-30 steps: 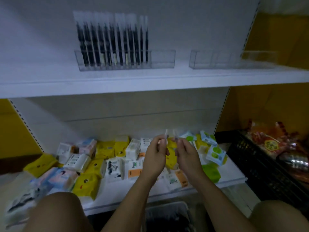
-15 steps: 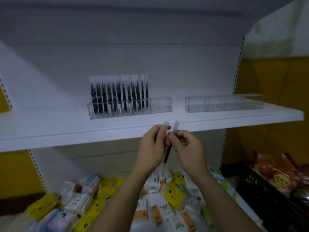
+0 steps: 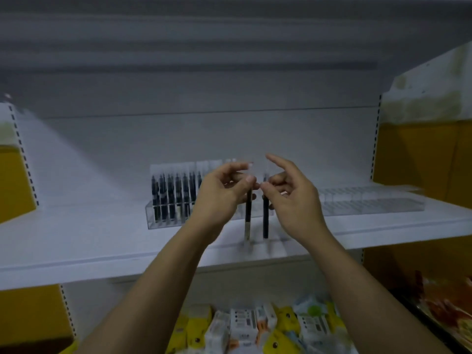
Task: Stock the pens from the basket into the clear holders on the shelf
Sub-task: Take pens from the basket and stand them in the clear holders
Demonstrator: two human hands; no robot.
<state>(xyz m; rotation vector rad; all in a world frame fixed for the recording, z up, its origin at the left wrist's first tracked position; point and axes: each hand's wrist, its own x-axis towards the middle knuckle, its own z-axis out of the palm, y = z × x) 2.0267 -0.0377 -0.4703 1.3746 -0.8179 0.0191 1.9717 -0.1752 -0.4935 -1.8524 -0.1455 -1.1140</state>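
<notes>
Pinching left pen [image 3: 247, 215] with left hand [image 3: 222, 192], right pen [image 3: 265, 218] with right hand [image 3: 293, 198], upright before holder [image 3: 163, 218] on shelf [image 3: 76, 238]. Likely light, stiff, slick: best pinched high, lowered tip-first into slot.

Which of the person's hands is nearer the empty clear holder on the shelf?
Right. The right hand, pinching one black pen, is just left of the empty clear holder; the left hand, pinching another, is farther left, in front of the pen-filled holder.

Centre holder [image 3: 153, 218] showing clear, glossy plastic; pens [image 3: 169, 192] inside looking black, in clear film sleeves. Shelf [image 3: 76, 238] reading smooth, matt white. Packets [image 3: 244, 325] along bottom edge shining, glossy wrap.
</notes>
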